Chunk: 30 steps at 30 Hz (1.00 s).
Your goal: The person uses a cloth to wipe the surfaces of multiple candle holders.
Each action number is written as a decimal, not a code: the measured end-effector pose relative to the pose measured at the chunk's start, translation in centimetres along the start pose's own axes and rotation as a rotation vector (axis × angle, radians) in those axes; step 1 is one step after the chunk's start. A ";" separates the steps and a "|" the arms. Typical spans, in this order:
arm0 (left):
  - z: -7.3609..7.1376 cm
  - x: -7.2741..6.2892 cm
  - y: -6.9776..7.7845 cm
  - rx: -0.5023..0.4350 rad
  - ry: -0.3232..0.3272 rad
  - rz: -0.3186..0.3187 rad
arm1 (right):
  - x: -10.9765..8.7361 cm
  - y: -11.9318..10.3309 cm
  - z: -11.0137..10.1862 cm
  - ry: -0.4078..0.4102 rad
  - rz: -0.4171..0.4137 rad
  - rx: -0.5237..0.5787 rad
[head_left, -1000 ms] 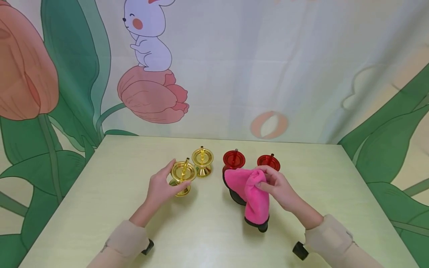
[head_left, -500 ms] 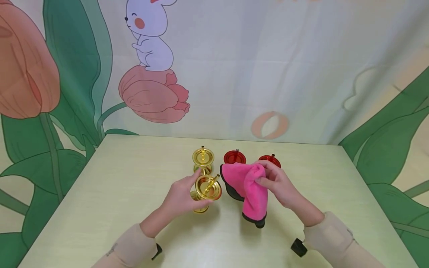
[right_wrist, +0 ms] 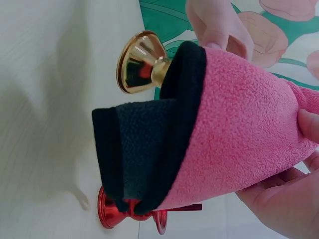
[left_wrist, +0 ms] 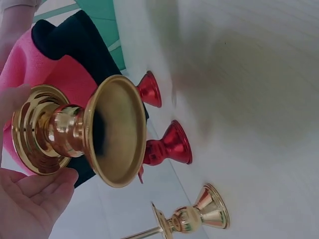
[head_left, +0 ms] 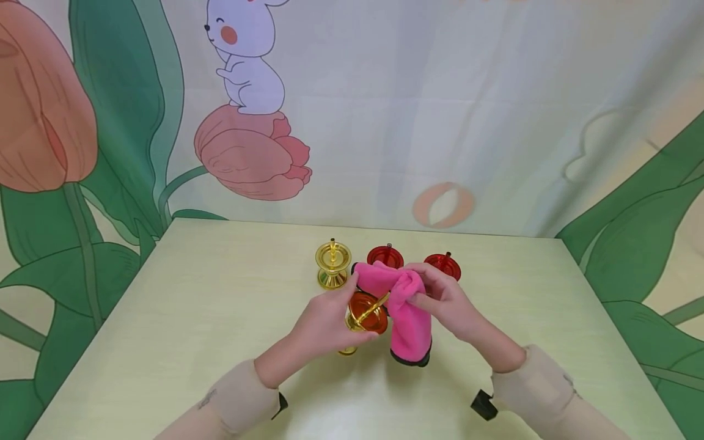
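Note:
My left hand [head_left: 324,321] grips a gold candle holder [head_left: 370,315] by the rim of its dish, thumb and fingers on opposite sides. The candle holder is off the table and tilted to the right, its spike leaning toward the cloth. In the left wrist view its hollow base [left_wrist: 119,132] faces the camera. My right hand [head_left: 448,304] pinches a pink cloth [head_left: 411,330] with a dark back and black edging, bunched at the top and hanging down. The cloth is right beside the candle holder's dish and overlaps it in the right wrist view.
Another gold candle holder [head_left: 332,261] stands upright behind my left hand. Two red candle holders [head_left: 385,255] stand further right, partly hidden by the cloth and my right hand. A printed curtain [head_left: 352,122] hangs behind the pale table [head_left: 220,293].
My left hand has lifted the gold candle holder and carried it right to the cloth, tilting it. My right hand has shifted slightly left with the cloth.

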<state>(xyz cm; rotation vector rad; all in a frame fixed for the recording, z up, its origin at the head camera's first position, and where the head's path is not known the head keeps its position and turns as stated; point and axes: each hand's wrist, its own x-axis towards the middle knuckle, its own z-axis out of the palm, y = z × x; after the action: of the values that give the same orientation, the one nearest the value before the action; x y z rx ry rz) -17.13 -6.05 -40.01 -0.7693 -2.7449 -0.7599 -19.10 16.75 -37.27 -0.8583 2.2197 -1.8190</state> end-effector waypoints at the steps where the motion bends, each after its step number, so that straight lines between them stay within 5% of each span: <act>1: 0.0 0.1 0.1 0.008 -0.003 0.005 | 0.0 0.0 0.1 -0.010 -0.004 -0.011; 9: -0.3 0.5 0.5 0.085 0.017 0.121 | -0.2 0.0 1.0 -0.038 -0.042 -0.326; 13: -0.2 0.5 0.5 0.095 0.070 0.170 | -0.3 0.0 1.3 0.002 -0.120 -0.397; 20: 0.4 0.4 0.6 0.050 0.208 0.228 | -0.2 0.0 1.8 0.145 -0.177 -0.377; 30: 2.4 -0.2 0.5 0.064 0.298 0.155 | -0.6 -0.1 2.6 0.308 -0.124 -0.183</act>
<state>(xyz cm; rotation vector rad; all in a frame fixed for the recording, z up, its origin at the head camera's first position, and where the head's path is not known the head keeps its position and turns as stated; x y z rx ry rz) -16.85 -4.54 -41.87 -0.7758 -2.4022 -0.6885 -17.35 14.82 -37.96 -0.8092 2.6103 -1.9396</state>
